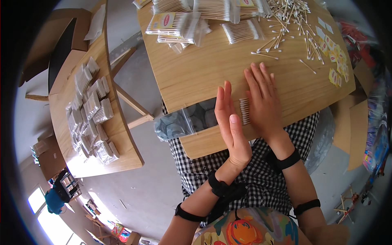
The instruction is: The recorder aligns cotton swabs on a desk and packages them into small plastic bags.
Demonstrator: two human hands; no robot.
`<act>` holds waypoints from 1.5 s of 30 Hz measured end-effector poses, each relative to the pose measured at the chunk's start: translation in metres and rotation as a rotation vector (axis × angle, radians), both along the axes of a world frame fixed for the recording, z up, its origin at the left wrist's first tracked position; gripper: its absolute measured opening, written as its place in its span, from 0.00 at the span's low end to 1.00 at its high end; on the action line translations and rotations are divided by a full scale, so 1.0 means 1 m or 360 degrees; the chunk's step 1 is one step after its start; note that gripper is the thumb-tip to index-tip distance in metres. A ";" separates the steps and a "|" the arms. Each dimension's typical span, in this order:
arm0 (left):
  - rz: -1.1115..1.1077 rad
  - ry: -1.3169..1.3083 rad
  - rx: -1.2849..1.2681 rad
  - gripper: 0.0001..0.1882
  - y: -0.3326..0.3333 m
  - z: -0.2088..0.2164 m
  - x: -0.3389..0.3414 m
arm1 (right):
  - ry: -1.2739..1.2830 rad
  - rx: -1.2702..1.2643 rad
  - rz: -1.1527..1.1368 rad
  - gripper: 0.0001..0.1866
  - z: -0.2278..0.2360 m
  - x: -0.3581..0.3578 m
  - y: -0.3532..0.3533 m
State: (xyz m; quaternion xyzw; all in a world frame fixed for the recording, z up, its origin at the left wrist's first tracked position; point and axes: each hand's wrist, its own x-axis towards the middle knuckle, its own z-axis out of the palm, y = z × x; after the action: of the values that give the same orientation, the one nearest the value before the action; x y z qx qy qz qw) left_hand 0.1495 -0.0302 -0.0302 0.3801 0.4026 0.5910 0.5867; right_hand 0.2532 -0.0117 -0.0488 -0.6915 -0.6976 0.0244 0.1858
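A row of white-tipped cotton swabs (pixel 244 111) lies on the wooden table between my two hands. My right hand (pixel 263 102) is stretched out along the right side of the row, palm down, and hides part of it. On the other side my left hand (pixel 232 126) is held on edge with its fingers straight, its palm facing the swabs. Neither hand grips anything. A clear plastic bag (pixel 175 123) lies over a dark grey patterned piece (pixel 204 113) just left of my left hand.
Loose swabs (pixel 288 16) are heaped at the far right, with yellow-and-white labels (pixel 337 61) beside them. Filled swab packs (pixel 175 22) are stacked at the far left. A second table (pixel 126 151) on the left bears more packs (pixel 92 110). A person (pixel 56 200) is in the background.
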 end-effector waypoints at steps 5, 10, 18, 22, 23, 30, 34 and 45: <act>-0.0041 0.0179 0.0029 0.24 -0.002 0.012 -0.023 | 0.0342 0.0247 -0.0052 0.23 0.009 0.005 -0.001; -0.0562 0.0711 0.0026 0.12 -0.015 0.020 -0.075 | 0.0691 0.0239 -0.0066 0.09 0.040 0.017 -0.029; -0.0803 0.1462 0.0767 0.18 -0.023 0.011 -0.064 | 0.0401 -0.0143 0.0254 0.09 0.053 0.024 -0.032; -0.0802 0.1458 0.0733 0.19 -0.024 0.008 -0.062 | 0.0389 -0.0232 0.0282 0.09 0.055 0.027 -0.027; -0.0783 0.1470 0.0755 0.20 -0.024 0.007 -0.061 | 0.0395 -0.0266 0.0294 0.10 0.056 0.027 -0.026; -0.0743 0.1603 0.0789 0.24 -0.023 0.007 -0.058 | 0.0400 -0.0360 0.0320 0.10 0.060 0.025 -0.019; -0.0734 0.1606 0.0786 0.25 -0.023 0.007 -0.055 | 0.0474 -0.0285 0.0262 0.09 0.067 0.026 -0.024; -0.0746 0.1730 0.0756 0.25 -0.022 0.010 -0.050 | -0.0243 -0.0399 -0.0636 0.07 0.100 0.171 -0.126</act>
State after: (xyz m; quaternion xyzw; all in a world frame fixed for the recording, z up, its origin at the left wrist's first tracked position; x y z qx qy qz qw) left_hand 0.0993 -0.0524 -0.0205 0.8233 0.4070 0.2431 0.3121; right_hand 0.4242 -0.1376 0.0508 -0.8332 -0.5506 0.0212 0.0466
